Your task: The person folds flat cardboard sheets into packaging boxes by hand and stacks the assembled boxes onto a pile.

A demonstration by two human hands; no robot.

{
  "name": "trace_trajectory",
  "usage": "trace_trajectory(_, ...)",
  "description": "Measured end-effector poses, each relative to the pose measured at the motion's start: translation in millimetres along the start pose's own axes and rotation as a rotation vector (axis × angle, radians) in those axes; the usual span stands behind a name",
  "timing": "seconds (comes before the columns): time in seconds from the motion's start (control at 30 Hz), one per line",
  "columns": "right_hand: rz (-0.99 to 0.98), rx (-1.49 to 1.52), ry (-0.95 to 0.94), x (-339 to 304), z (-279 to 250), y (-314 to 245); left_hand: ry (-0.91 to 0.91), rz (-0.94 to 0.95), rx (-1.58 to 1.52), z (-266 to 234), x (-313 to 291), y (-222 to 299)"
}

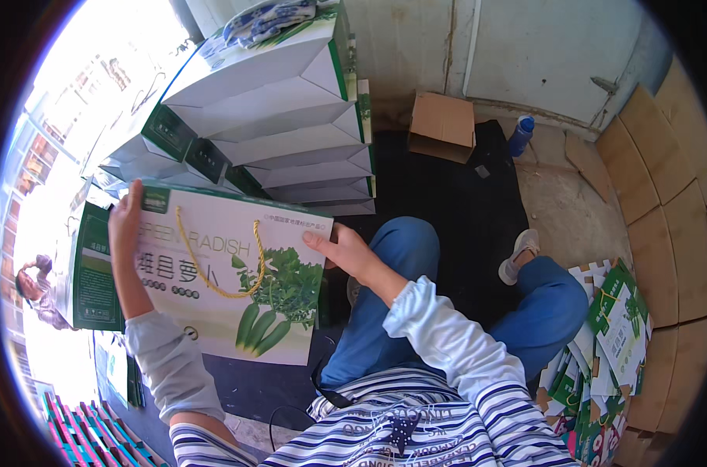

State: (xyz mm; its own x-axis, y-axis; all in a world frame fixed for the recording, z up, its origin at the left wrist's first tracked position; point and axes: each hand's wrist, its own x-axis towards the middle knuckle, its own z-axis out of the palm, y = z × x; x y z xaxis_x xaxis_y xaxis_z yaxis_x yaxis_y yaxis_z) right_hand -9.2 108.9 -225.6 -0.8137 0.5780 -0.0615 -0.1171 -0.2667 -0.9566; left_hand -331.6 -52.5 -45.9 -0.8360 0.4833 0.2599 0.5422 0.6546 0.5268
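Note:
In front of me I hold a white and green cardboard gift box (pixel 213 311), printed with green radishes and leaves. A yellow rope handle (pixel 229 292) hangs down across its front face. My left hand (pixel 125 222) grips the box's left edge near the upper corner. At the opposite side my right hand (pixel 349 247) clasps the upper right edge, thumb on the front and the other fingers mostly hidden behind. Just beyond it rises a stack of similar white and green boxes (pixel 268 109), lying on their sides.
Flat printed cartons (pixel 614 335) lie piled at my right, before a wall of brown cartons (pixel 673 257). An open brown box (pixel 443 124) and a blue bottle (pixel 521 136) stand ahead on the dark mat (pixel 447 191) and its edge. Pink and teal-edged pieces (pixel 96 436) sit lower left. Another person (pixel 42 292) is at far left.

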Motion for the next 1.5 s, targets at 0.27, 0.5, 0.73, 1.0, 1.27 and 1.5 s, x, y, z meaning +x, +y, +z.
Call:
trace_trajectory(0.27, 0.146, -0.273, 0.075, 84, 30, 79, 0.042, 0.422, 0.292, 128, -64, -46)
trace_trajectory(0.5, 0.196, -0.239, 0.023, 88, 33, 75, -0.243, 0.764, -0.204, 186, -262, 54)
trace_trajectory(0.73, -0.317, -0.726, 0.196, 47, -20, 4, -0.572, 0.131, -0.205, 356, -285, -17)
trace_trajectory(1.0, -0.179, -0.602, 0.07, 30, -38, -3, -0.765, -0.273, -0.233, 520, -262, -208)
trace_trajectory(1.27, -0.13, -0.558, 0.069, 28, -46, -8, -0.686, -0.522, -0.015, 512, -258, -147)
trace_trajectory(1.5, -0.143, -0.749, 0.0, 20, -46, -16, -0.613, -0.49, 0.081, 478, -247, -109)
